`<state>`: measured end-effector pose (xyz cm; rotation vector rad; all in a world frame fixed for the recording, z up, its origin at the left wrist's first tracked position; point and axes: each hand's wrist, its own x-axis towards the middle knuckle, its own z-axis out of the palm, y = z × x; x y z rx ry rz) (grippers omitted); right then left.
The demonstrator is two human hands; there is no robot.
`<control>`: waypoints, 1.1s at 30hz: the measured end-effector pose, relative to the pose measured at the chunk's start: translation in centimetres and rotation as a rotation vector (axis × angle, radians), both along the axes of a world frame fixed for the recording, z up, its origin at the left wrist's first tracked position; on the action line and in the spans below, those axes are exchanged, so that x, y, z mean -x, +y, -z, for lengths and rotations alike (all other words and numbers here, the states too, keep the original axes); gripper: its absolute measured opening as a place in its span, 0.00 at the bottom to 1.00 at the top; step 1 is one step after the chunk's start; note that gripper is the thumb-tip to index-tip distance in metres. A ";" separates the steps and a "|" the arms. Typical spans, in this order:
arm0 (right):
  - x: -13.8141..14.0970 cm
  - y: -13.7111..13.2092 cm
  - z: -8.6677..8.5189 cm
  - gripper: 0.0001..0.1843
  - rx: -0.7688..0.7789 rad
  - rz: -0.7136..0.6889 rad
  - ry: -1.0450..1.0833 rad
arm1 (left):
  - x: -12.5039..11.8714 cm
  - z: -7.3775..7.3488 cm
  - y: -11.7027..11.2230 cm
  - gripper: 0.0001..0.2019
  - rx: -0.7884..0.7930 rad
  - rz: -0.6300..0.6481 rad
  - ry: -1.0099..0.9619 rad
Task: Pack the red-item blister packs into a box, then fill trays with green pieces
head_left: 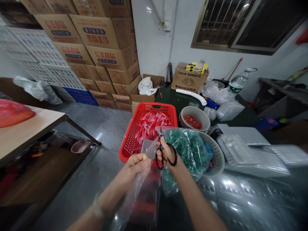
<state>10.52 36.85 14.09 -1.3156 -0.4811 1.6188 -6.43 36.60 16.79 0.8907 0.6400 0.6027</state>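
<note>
Head view: the left hand (137,165) is pinching the edge of a clear plastic bag (150,152) between thumb and fingers, while the right hand (167,152) is gripping black-handled scissors (173,157) beside it, though I cannot tell whether the blades are spread. Just beyond, a red plastic basket (154,107) is holding red-and-white plastic pieces (154,126), and a white basket (194,112) is holding red pieces (192,122).

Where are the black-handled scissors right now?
In the head view, the black-handled scissors are in the right hand, just above the red plastic basket, with the clear bag of green pieces to their right.
</note>
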 end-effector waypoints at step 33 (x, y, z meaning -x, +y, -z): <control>-3.4 -3.5 0.4 0.22 -0.242 0.076 -0.172 | 6.9 2.6 1.0 0.10 -0.159 -0.296 0.279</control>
